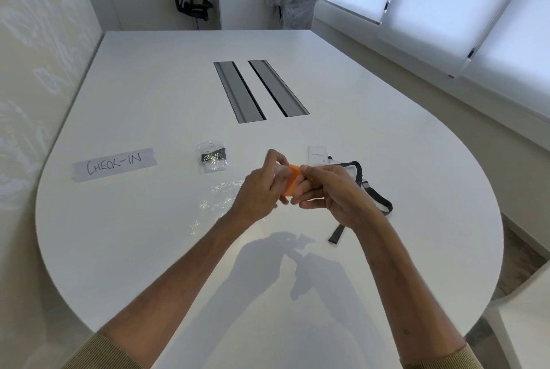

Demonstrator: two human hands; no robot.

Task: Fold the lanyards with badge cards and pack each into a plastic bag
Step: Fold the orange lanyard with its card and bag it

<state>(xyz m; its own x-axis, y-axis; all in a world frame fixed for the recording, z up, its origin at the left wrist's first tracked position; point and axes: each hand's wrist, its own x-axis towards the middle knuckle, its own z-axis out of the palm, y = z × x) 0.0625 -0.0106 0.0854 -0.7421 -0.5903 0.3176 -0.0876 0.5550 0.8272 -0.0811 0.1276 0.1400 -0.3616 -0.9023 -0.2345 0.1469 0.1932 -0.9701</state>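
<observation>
- Head view: left hand [262,190] and right hand [330,190] pinched a bunched orange lanyard [289,174] between them above the table's [148,234] near middle, apparently folding it compact.
- Empty plastic bag [221,199] lay just left, seemingly waiting to receive it.

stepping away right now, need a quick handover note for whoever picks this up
Left hand and right hand: both pinch the orange lanyard, held above the table.
Empty plastic bag lies just left of the hands.
Done: one packed bag beside the CHECK-IN label.
Left: bag the orange one; fold and bag the dark lanyard with its white badge card, loose on the right.
</observation>
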